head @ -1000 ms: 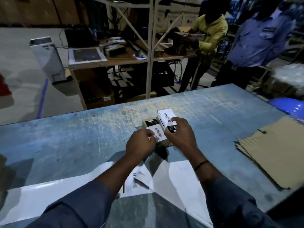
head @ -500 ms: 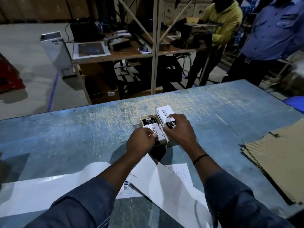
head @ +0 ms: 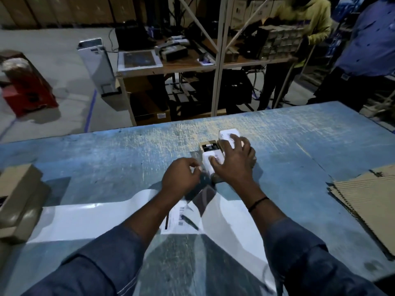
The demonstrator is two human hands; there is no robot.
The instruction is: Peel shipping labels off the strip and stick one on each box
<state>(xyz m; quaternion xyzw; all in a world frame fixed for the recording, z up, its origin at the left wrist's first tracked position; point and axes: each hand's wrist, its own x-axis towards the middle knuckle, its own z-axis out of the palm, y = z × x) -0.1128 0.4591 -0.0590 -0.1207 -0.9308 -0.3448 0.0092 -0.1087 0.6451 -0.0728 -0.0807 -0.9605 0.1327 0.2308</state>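
Observation:
Two small boxes stand side by side on the blue table (head: pixel 106 159). The left box (head: pixel 208 147) is brown, with a black sticker and a white barcode label (head: pixel 208 167) on top. The right box (head: pixel 226 134) carries a white label too. My right hand (head: pixel 233 165) lies spread flat over both boxes, its thumb pressing on the left box's label. My left hand (head: pixel 181 178) is curled just left of that box, fingertips close to the label's edge. The white label strip (head: pixel 85 218) runs across the near table under my forearms, with a printed label (head: pixel 179 218) on it.
Flattened cardboard sheets (head: pixel 363 199) lie at the right. A brown carton (head: pixel 19 197) sits at the left edge. Beyond the table's far edge are a wooden bench (head: pixel 192 65) with metal shelving posts, and two people standing at the back right.
My right hand has gone from gripping the right box to lying spread over both boxes. My left hand has slid left, off the left box's label.

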